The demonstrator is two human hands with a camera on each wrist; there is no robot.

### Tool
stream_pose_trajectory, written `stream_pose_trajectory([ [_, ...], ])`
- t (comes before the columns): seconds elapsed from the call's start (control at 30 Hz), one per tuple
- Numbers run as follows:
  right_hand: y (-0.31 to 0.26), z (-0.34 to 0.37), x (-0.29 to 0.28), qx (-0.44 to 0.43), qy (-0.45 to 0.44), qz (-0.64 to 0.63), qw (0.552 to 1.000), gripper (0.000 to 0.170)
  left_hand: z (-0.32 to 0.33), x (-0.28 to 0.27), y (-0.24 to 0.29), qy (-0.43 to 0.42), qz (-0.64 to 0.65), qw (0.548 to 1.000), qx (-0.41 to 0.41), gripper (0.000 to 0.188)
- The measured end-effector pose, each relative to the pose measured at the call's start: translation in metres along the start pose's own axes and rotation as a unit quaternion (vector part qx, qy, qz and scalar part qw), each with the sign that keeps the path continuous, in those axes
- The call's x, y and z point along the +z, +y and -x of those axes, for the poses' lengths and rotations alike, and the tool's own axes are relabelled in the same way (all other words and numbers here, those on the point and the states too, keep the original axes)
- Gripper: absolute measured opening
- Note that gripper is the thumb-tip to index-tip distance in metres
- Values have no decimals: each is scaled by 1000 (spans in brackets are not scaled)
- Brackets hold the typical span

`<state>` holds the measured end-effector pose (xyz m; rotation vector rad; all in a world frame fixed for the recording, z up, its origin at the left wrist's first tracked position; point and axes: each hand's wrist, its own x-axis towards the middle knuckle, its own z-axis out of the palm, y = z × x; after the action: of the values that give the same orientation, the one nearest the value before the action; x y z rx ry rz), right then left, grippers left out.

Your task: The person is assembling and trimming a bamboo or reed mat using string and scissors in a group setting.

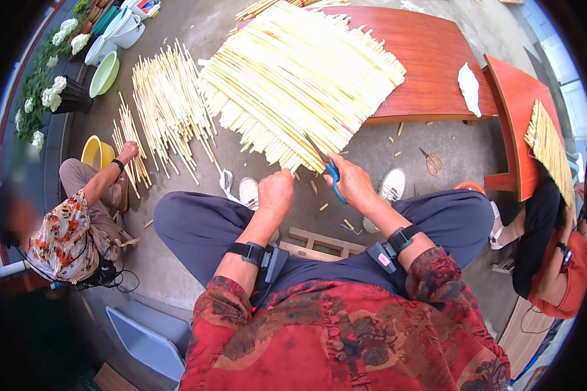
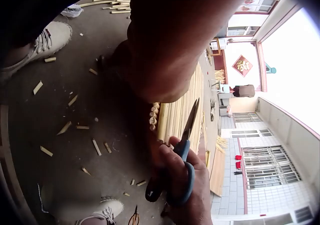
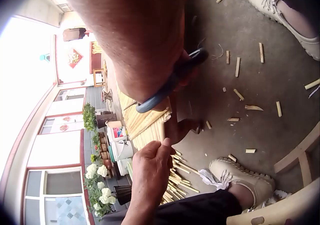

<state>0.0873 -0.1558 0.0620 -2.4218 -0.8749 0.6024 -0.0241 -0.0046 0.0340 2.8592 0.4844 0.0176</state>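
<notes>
A mat of pale stalks (image 1: 300, 78) lies over a red-brown table, its near corner pointing at the wearer. At that corner the left hand (image 1: 277, 192) grips the mat's edge with curled fingers, the thumb uppermost in the right wrist view. Just right of it, the right hand (image 1: 351, 182) holds scissors with blue handles (image 1: 333, 180). Their dark blades (image 2: 191, 119) point away from the wearer over the stalk ends and look nearly closed in the left wrist view. The right wrist view shows the handle loop, while the forearm hides most of the blades.
Loose stalks (image 1: 173, 107) lie on the floor at left, near a seated person's hand (image 1: 130, 151). Orange-handled scissors (image 1: 433, 163) and cut stalk bits (image 2: 65, 128) lie on the ground. At right, another person sits by a smaller mat (image 1: 549, 146) on a red board.
</notes>
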Motion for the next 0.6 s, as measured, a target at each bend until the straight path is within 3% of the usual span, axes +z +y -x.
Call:
stream_pose_trajectory([
  [0.3,0,-4,-1,-1,-70,5,998,47,-18,-6,-7,-40,-59,991,114,14],
  [0.53,-2,-9,0,24,-75,-14,997,51,-44,-20,-11,-85,6,987,137,16],
  [0.6,0,-12,3,19,-58,-15,998,52,-50,-26,-8,-120,42,987,96,20],
])
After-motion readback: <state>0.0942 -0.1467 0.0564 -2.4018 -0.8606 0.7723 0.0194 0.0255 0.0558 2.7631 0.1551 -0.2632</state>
